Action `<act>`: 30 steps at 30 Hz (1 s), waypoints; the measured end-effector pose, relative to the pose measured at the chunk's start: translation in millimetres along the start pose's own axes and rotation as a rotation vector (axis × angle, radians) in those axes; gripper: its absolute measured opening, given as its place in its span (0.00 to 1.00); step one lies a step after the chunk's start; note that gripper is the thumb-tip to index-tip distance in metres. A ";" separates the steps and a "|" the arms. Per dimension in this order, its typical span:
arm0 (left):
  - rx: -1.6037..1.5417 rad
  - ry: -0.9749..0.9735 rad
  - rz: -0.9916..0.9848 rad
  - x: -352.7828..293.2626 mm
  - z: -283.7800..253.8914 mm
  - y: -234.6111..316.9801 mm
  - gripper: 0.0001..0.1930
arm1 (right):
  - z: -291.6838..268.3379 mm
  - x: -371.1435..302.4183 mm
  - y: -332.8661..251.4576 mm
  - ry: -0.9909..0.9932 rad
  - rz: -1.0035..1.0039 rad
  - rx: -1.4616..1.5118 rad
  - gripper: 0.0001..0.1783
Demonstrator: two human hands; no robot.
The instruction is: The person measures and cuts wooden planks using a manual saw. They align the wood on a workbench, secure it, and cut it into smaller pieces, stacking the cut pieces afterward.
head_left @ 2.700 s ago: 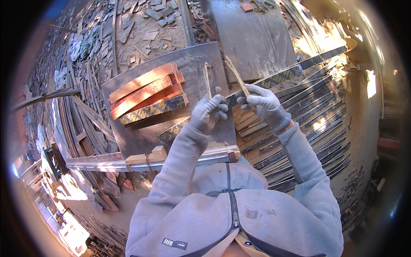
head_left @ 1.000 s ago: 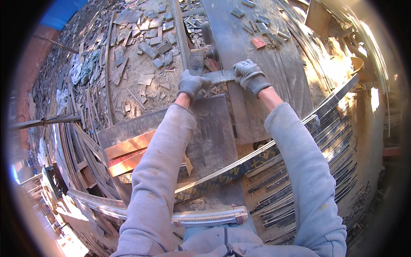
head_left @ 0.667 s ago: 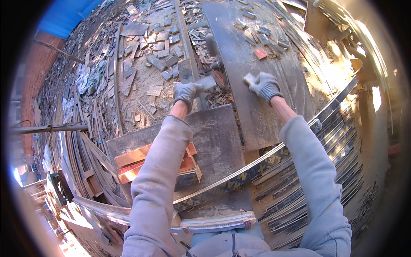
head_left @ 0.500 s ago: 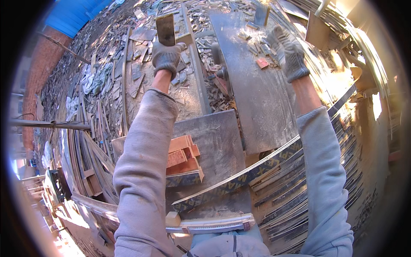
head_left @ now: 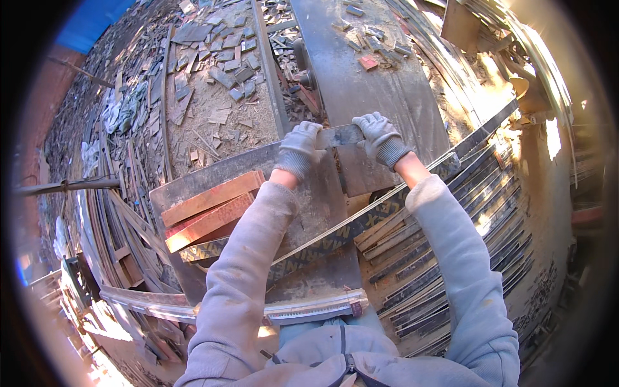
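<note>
"Head view first. What fills most of it?"

"Scrap [head_left: 222,77]. Broken bits of wood are strewn over the whole upper left of the frame."

"Then what?"

"Two dark tables: the right table [head_left: 387,100], running down from the top middle, and the left table [head_left: 325,206], around the centre and left of it. Beyond them, a row of strips [head_left: 409,293] spreads over the lower right."

"And that one with yellow lettering?"

"That's the long strip [head_left: 351,232], slanting from the lower middle to the upper right, passing under the right arm. The boards [head_left: 209,222], orange and red, lie stacked on the left table, left of centre, partly behind the left sleeve."

"What about the hands?"

"Both gloved, a little above the middle. The left hand [head_left: 302,147] is closed around the left end of a dark piece [head_left: 342,136]; the right hand [head_left: 380,137] has its fingers curled over the other end. They're apart, with the piece spanning between them."

"Is it resting on a table?"

"I can't tell. It's just where the two tables meet in the frame."

"Anything smaller?"

"One red block [head_left: 368,62], upper right of centre, on the right table."
</note>
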State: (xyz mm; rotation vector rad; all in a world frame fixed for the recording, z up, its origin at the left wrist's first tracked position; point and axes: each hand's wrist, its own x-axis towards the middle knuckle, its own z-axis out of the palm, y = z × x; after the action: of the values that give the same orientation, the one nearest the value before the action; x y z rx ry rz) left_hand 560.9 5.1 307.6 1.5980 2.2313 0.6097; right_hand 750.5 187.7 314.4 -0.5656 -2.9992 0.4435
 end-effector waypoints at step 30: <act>0.128 -0.217 -0.059 119.5 -6.5 -97.3 0.25 | 45.3 136.3 44.9 -0.032 0.118 0.026 0.18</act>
State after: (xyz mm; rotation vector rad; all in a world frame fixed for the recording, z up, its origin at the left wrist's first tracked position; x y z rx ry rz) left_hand 441.2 90.2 260.6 1.5692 2.1830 0.2670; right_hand 634.3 265.2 258.5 -0.7425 -2.9960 0.5026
